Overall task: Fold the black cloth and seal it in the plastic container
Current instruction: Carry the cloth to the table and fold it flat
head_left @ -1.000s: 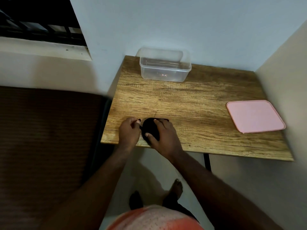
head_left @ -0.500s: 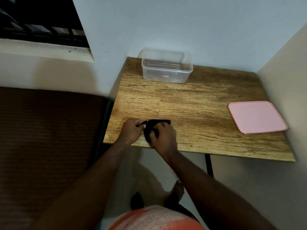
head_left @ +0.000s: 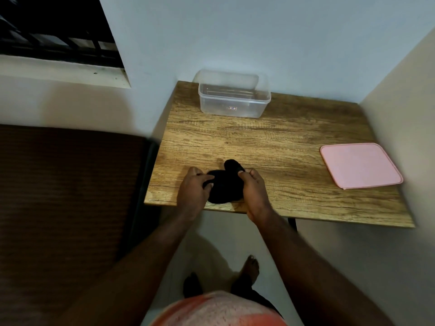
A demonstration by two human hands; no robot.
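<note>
The black cloth [head_left: 224, 187] lies bunched near the front edge of the wooden table [head_left: 270, 147]. My left hand [head_left: 194, 188] grips its left side and my right hand [head_left: 253, 190] grips its right side; a lobe of cloth sticks up beyond my right fingers. The clear plastic container [head_left: 233, 105] stands open and empty at the back of the table against the wall. Its pink lid [head_left: 360, 164] lies flat at the table's right side.
White walls close the table in at the back and on the right. A dark brown mattress [head_left: 66, 189] lies left of the table, below a barred window [head_left: 51, 34]. My feet show on the floor under the table's front edge.
My hands have drawn apart, the right one shifting right, and the cloth between them now shows wider, with a lobe raised at its far side.
</note>
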